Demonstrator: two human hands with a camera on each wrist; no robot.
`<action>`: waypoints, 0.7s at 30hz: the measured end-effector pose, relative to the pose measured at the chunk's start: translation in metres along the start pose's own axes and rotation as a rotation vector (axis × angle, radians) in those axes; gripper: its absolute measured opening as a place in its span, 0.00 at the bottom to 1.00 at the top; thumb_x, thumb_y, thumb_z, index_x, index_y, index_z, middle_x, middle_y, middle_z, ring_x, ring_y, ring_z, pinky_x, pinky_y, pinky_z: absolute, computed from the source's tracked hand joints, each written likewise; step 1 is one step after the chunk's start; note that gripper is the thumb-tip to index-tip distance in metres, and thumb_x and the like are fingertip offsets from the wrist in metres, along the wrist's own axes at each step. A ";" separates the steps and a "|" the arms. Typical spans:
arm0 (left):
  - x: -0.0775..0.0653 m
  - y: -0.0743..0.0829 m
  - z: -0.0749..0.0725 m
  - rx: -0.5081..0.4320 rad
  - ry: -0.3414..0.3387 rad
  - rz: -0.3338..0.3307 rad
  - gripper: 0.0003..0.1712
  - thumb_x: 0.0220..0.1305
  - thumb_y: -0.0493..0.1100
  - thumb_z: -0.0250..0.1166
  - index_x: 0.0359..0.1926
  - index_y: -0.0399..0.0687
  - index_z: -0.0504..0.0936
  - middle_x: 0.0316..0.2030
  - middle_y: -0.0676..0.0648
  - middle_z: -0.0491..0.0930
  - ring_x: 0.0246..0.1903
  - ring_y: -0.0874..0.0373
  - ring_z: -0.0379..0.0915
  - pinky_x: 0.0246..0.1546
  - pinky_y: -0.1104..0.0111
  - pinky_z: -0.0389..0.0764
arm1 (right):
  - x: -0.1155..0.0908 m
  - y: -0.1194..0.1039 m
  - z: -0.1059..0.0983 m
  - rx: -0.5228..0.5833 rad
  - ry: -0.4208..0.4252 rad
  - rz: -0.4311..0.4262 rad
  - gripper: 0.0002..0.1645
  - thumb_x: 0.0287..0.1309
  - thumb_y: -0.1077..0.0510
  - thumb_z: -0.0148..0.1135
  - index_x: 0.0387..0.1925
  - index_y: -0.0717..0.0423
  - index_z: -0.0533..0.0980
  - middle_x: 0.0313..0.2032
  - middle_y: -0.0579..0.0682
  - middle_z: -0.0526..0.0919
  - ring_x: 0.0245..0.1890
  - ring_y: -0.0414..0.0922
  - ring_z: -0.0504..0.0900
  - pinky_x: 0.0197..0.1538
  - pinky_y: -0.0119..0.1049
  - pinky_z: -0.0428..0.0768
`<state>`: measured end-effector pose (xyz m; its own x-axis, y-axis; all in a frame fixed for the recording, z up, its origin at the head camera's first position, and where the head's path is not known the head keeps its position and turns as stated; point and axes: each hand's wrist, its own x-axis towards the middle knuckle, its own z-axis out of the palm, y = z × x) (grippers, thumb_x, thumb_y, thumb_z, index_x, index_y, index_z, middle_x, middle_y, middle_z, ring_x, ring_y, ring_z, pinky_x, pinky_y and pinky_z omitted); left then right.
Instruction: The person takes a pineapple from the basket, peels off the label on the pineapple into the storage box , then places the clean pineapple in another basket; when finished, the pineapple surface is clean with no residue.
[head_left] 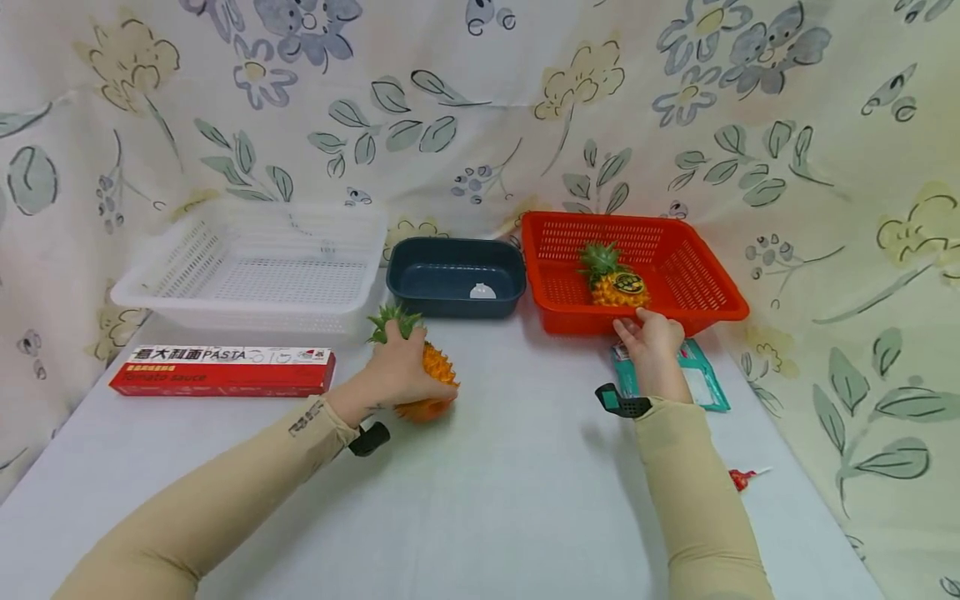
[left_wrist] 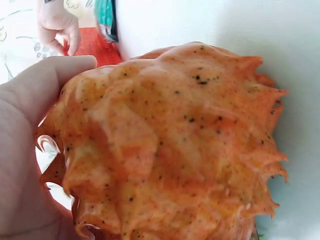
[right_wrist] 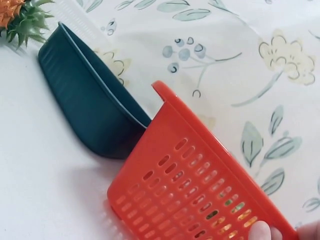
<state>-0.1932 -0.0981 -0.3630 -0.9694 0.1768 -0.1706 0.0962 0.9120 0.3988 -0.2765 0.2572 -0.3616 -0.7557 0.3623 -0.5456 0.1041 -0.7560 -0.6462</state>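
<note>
With fingers and thumb spread round it, my left hand (head_left: 396, 367) holds a small orange pineapple (head_left: 438, 365) with a green crown, low over the white table. In the left wrist view the spiky base of this pineapple (left_wrist: 170, 145) fills most of the picture, the thumb along one side. My right hand (head_left: 654, 348) pinches the front rim of a red plastic basket (head_left: 570, 322). Inside that basket lies another pineapple (head_left: 609, 288) with a dark label. Fingertips (right_wrist: 260, 232) show on the slotted red wall in the right wrist view.
A white basket (head_left: 240, 310) stands at the back left, a dark blue bin (head_left: 453, 305) between it and the red one. In front of the white basket lies a red pasta box (head_left: 221, 375). A teal packet (head_left: 708, 379) sits partly under my right wrist, a red lollipop (head_left: 741, 479) beside the sleeve.
</note>
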 end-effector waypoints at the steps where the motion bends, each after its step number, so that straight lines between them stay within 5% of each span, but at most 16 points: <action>1: -0.001 -0.001 -0.001 -0.011 -0.009 -0.003 0.62 0.32 0.72 0.70 0.63 0.39 0.59 0.50 0.34 0.55 0.36 0.40 0.70 0.33 0.58 0.77 | 0.000 0.000 0.000 0.002 -0.001 0.003 0.51 0.62 0.66 0.50 0.70 0.30 0.33 0.68 0.38 0.48 0.50 0.45 0.68 0.54 0.39 0.76; 11: -0.007 -0.011 -0.008 -0.140 -0.127 -0.039 0.60 0.35 0.67 0.72 0.63 0.40 0.57 0.50 0.34 0.59 0.41 0.46 0.70 0.41 0.57 0.77 | -0.004 -0.001 0.000 -0.029 0.012 -0.013 0.47 0.62 0.65 0.51 0.71 0.33 0.37 0.66 0.40 0.51 0.45 0.45 0.69 0.51 0.39 0.77; 21: -0.006 -0.011 -0.013 -0.117 -0.116 -0.007 0.55 0.33 0.63 0.74 0.63 0.48 0.60 0.46 0.37 0.63 0.38 0.48 0.70 0.34 0.63 0.77 | -0.005 0.002 -0.001 -0.057 0.001 -0.041 0.50 0.62 0.64 0.51 0.71 0.33 0.33 0.69 0.39 0.45 0.46 0.46 0.68 0.49 0.37 0.79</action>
<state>-0.1918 -0.1143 -0.3546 -0.9365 0.2182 -0.2744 0.0555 0.8652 0.4983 -0.2719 0.2544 -0.3605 -0.7591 0.3931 -0.5189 0.1097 -0.7085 -0.6971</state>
